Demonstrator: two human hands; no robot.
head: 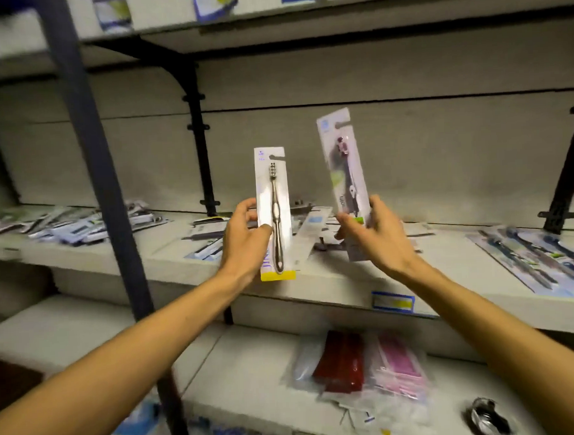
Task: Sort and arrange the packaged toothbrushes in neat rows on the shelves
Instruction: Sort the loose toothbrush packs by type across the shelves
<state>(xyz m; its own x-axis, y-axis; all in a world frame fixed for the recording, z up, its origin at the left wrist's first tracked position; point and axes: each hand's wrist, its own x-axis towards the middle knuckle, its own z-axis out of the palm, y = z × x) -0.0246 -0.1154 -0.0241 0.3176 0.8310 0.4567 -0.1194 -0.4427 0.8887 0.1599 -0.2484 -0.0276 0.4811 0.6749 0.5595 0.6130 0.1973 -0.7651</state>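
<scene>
My left hand [244, 239] grips an upright white pack with a yellow bottom strip and a pale toothbrush [274, 214] in it. My right hand [375, 236] holds a second pack with a dark toothbrush [343, 178], tilted a little to the left. Both packs are raised above the middle shelf [315, 285]. Loose toothbrush packs [208, 243] lie scattered on that shelf behind my hands. A neater row of dark toothbrush packs [537, 262] lies at the shelf's right end, and another heap of packs [72, 223] lies at its left end.
A dark blue upright post [107, 205] crosses the left foreground. Black brackets [200, 139] hold the upper shelf. The lower shelf carries red and pink bagged items [361, 368] and a small shiny object [485, 419]. A blue price label [393, 301] sits on the middle shelf's edge.
</scene>
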